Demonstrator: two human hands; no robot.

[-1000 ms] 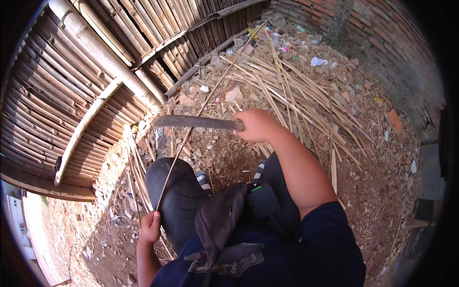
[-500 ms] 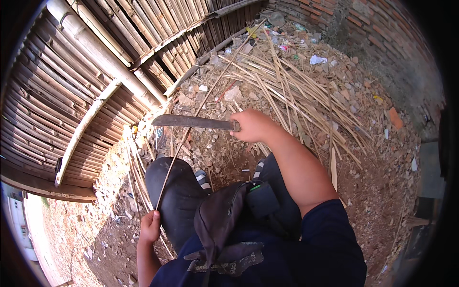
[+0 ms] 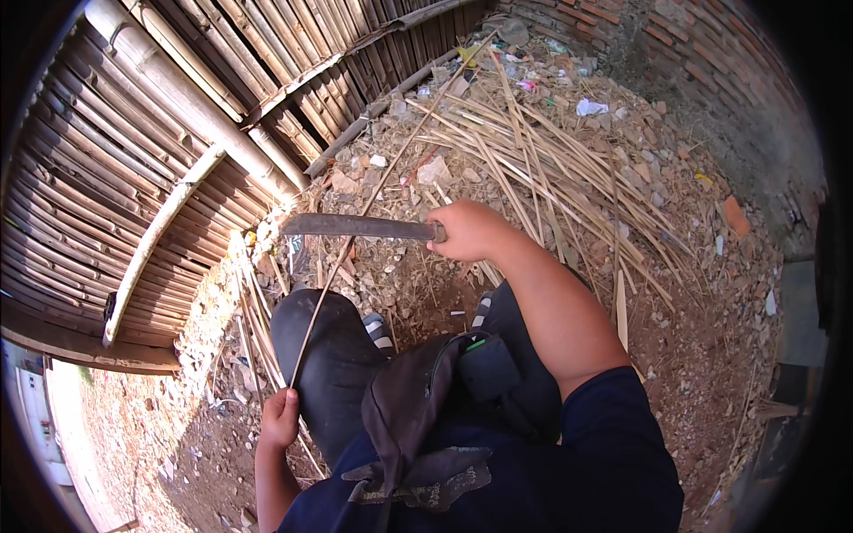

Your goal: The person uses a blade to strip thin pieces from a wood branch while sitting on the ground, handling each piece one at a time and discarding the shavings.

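Observation:
My right hand (image 3: 469,232) is closed around the handle of a machete. The dark, worn machete blade (image 3: 364,226) points left and lies across a long thin bamboo strip (image 3: 384,184). My left hand (image 3: 281,419), low on the left beside my knee, pinches the near end of that strip between thumb and fingers. From there the strip runs up past my left knee (image 3: 313,333), under the blade, and on to the far rubble at the top. Whether the blade's edge bites into the strip I cannot tell.
Many split bamboo strips (image 3: 555,173) lie heaped ahead to the right, with more strips (image 3: 252,302) beside my left knee. A bamboo-slat wall (image 3: 115,195) stands on the left, a brick wall (image 3: 711,62) at the far right. Stones and litter cover the ground.

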